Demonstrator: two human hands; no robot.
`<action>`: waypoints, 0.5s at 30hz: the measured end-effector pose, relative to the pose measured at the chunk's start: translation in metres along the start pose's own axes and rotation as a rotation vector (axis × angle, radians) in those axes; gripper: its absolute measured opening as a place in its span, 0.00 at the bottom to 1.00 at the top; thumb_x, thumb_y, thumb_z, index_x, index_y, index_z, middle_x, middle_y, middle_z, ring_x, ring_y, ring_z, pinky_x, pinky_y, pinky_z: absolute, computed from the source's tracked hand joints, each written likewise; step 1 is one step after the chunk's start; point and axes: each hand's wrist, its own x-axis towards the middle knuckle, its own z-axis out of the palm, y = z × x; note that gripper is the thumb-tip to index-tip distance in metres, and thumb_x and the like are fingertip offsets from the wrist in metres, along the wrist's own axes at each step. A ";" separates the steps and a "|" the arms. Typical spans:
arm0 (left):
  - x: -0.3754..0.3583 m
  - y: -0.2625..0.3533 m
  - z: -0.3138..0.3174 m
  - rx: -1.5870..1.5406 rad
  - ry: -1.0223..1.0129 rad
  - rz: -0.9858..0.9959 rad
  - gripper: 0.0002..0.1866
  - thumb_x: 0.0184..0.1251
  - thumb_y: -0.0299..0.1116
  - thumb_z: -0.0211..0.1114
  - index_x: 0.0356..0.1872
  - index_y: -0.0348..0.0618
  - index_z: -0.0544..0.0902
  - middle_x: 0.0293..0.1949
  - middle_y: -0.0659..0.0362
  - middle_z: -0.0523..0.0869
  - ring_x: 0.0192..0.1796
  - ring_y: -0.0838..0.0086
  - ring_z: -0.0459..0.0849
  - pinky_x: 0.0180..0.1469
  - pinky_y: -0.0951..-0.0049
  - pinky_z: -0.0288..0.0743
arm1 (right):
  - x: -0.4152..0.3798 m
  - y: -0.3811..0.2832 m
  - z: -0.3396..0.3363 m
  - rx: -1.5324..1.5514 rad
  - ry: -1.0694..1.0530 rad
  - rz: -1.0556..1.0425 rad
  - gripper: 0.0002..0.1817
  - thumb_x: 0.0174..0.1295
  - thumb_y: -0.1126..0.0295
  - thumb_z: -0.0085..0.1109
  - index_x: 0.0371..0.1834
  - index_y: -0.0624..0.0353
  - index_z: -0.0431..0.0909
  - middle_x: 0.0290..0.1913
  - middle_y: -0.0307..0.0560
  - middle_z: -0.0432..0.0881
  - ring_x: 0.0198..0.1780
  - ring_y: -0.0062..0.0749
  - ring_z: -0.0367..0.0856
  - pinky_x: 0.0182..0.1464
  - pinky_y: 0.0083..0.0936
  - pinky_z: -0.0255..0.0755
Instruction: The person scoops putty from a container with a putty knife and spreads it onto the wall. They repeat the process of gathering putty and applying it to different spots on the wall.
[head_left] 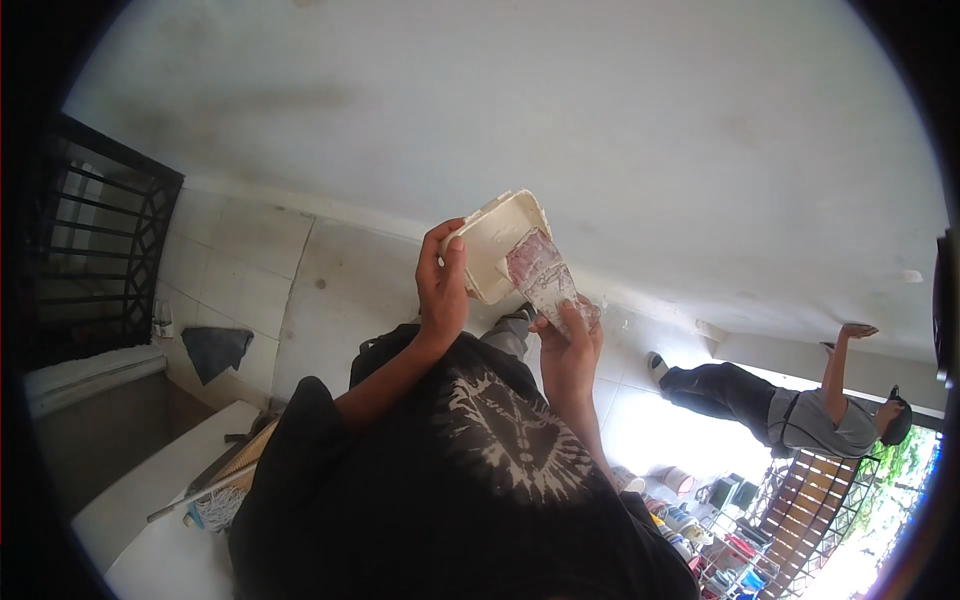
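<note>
Black shirt (pixel 380 510), pale starburst print (pixel 516 434)

L hand (pixel 443 285) on L side of tray (pixel 485 240). R hand (pixel 572 335) just R of & below tray, holding scraper (pixel 545 280), its far end over tray's opening; contact unclear. Wall (pixel 400 120) beyond tray. Grille (pixel 95 245) far L of tray; cloth (pixel 217 350) btwn, lower. Co-worker (pixel 815 420) well R of tray, lower. Rack (pixel 735 555) w/ items (pixel 680 525) lower R of tray.
</note>
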 end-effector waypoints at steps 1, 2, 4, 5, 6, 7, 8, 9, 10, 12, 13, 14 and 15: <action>0.000 0.000 0.000 -0.001 0.000 0.001 0.16 0.79 0.38 0.51 0.57 0.35 0.73 0.49 0.56 0.79 0.50 0.78 0.76 0.55 0.76 0.71 | -0.001 0.001 0.000 -0.067 -0.035 -0.052 0.12 0.69 0.73 0.52 0.52 0.68 0.70 0.42 0.50 0.81 0.36 0.32 0.80 0.41 0.29 0.77; 0.000 -0.001 0.002 -0.009 -0.002 -0.004 0.17 0.79 0.38 0.51 0.57 0.35 0.73 0.50 0.56 0.79 0.51 0.78 0.76 0.55 0.76 0.71 | -0.001 0.002 -0.001 -0.133 -0.070 -0.102 0.13 0.69 0.73 0.52 0.52 0.69 0.70 0.43 0.52 0.82 0.37 0.32 0.80 0.41 0.29 0.77; 0.001 -0.001 0.002 -0.017 -0.002 -0.010 0.17 0.79 0.38 0.51 0.57 0.35 0.73 0.50 0.56 0.79 0.51 0.78 0.76 0.56 0.76 0.71 | -0.004 0.003 -0.001 -0.250 -0.117 -0.153 0.13 0.70 0.72 0.52 0.51 0.70 0.71 0.42 0.52 0.82 0.36 0.30 0.81 0.41 0.27 0.77; 0.001 -0.002 0.004 -0.001 0.003 -0.016 0.17 0.79 0.38 0.50 0.57 0.35 0.73 0.50 0.55 0.79 0.51 0.77 0.76 0.56 0.76 0.71 | -0.006 0.001 0.000 -0.367 -0.165 -0.205 0.13 0.71 0.71 0.52 0.51 0.71 0.72 0.41 0.53 0.83 0.36 0.28 0.81 0.42 0.26 0.77; 0.001 -0.003 0.004 0.015 0.008 -0.021 0.17 0.79 0.38 0.50 0.57 0.35 0.73 0.50 0.55 0.79 0.51 0.77 0.76 0.56 0.75 0.71 | -0.007 0.001 0.001 -0.366 -0.165 -0.203 0.13 0.71 0.71 0.52 0.51 0.71 0.72 0.41 0.53 0.83 0.36 0.28 0.81 0.42 0.26 0.77; 0.001 -0.003 0.005 0.016 0.008 -0.023 0.17 0.79 0.38 0.50 0.57 0.35 0.73 0.50 0.55 0.79 0.51 0.77 0.76 0.56 0.75 0.71 | -0.008 0.001 0.002 -0.421 -0.181 -0.226 0.12 0.71 0.71 0.52 0.50 0.71 0.72 0.40 0.52 0.84 0.35 0.28 0.81 0.42 0.25 0.76; 0.001 -0.003 0.005 0.003 0.011 -0.034 0.17 0.79 0.38 0.50 0.57 0.35 0.73 0.50 0.55 0.79 0.51 0.77 0.76 0.56 0.75 0.71 | -0.009 0.001 0.003 -0.476 -0.199 -0.249 0.12 0.71 0.72 0.53 0.49 0.71 0.73 0.39 0.52 0.84 0.35 0.27 0.81 0.42 0.23 0.75; 0.000 -0.002 0.003 -0.010 0.015 -0.043 0.17 0.79 0.38 0.50 0.57 0.35 0.72 0.50 0.55 0.79 0.51 0.77 0.76 0.56 0.75 0.71 | -0.011 0.001 0.003 -0.476 -0.199 -0.248 0.12 0.71 0.72 0.53 0.49 0.71 0.73 0.39 0.52 0.84 0.35 0.27 0.81 0.42 0.23 0.75; -0.001 -0.001 0.003 -0.009 0.015 -0.045 0.17 0.79 0.38 0.50 0.57 0.35 0.72 0.50 0.55 0.79 0.51 0.77 0.76 0.56 0.75 0.71 | -0.011 0.001 0.003 -0.497 -0.193 -0.245 0.12 0.70 0.72 0.53 0.50 0.71 0.73 0.38 0.51 0.84 0.35 0.26 0.81 0.42 0.23 0.75; -0.002 0.002 0.003 -0.010 0.013 -0.040 0.18 0.79 0.39 0.49 0.57 0.35 0.73 0.50 0.55 0.79 0.51 0.77 0.77 0.56 0.75 0.71 | -0.012 0.000 0.005 -0.517 -0.185 -0.242 0.12 0.70 0.73 0.53 0.50 0.72 0.72 0.38 0.51 0.84 0.35 0.26 0.81 0.42 0.23 0.74; -0.002 0.001 0.003 -0.010 0.013 -0.041 0.18 0.79 0.39 0.49 0.57 0.35 0.73 0.50 0.55 0.79 0.51 0.77 0.77 0.56 0.75 0.71 | -0.012 0.000 0.006 -0.462 -0.178 -0.222 0.12 0.70 0.73 0.53 0.51 0.72 0.72 0.39 0.51 0.84 0.35 0.26 0.81 0.41 0.23 0.74; -0.002 -0.001 0.002 -0.014 0.011 -0.026 0.18 0.79 0.39 0.49 0.57 0.35 0.73 0.50 0.54 0.79 0.51 0.77 0.77 0.56 0.75 0.71 | -0.013 0.000 0.006 -0.407 -0.171 -0.202 0.13 0.71 0.72 0.53 0.52 0.72 0.71 0.39 0.52 0.84 0.35 0.27 0.81 0.41 0.22 0.74; -0.002 -0.002 0.001 -0.018 0.009 -0.010 0.18 0.79 0.39 0.49 0.57 0.35 0.72 0.50 0.54 0.79 0.52 0.77 0.77 0.56 0.75 0.71 | -0.012 0.001 0.005 -0.407 -0.171 -0.201 0.13 0.71 0.72 0.53 0.52 0.72 0.71 0.39 0.52 0.84 0.35 0.27 0.81 0.41 0.22 0.74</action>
